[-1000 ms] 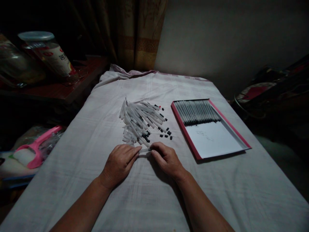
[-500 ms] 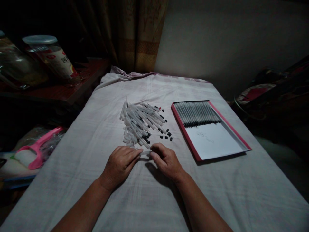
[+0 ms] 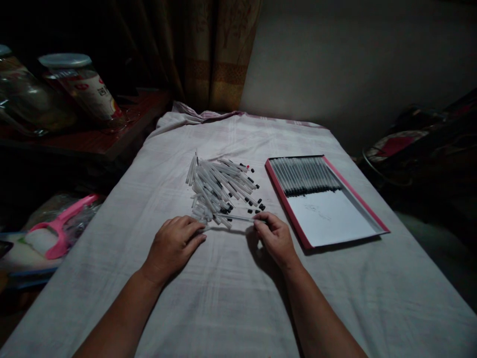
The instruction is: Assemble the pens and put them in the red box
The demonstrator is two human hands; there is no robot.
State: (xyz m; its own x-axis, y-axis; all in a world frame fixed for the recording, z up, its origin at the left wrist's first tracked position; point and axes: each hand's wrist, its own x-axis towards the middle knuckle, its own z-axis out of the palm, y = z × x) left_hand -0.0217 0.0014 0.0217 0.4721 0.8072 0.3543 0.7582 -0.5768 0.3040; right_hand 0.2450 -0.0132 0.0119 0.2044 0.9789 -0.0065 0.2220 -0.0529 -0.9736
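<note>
A loose pile of clear pen tubes (image 3: 218, 186) lies in the middle of the white cloth, with several small black caps (image 3: 259, 204) scattered at its right edge. My right hand (image 3: 275, 237) pinches one end of a single clear pen (image 3: 234, 217), held level just above the cloth in front of the pile. My left hand (image 3: 173, 246) rests on the cloth, fingers loosely together, its tips near the pile's front edge and holding nothing. To the right sits a red-edged tray (image 3: 368, 215) with a neat row of finished pens (image 3: 303, 175) at its far end.
The cloth-covered table (image 3: 223, 298) drops off at both sides. A dark wooden shelf (image 3: 93, 141) at the left holds two lidded jars (image 3: 80, 89). A pink-handled tool (image 3: 55, 228) lies low at the left. Dark bags (image 3: 421, 144) sit beyond the right edge.
The hands have parted. My right hand has moved right and away from me with the pen. My left hand has let go of it and slid left, settling on the cloth.
</note>
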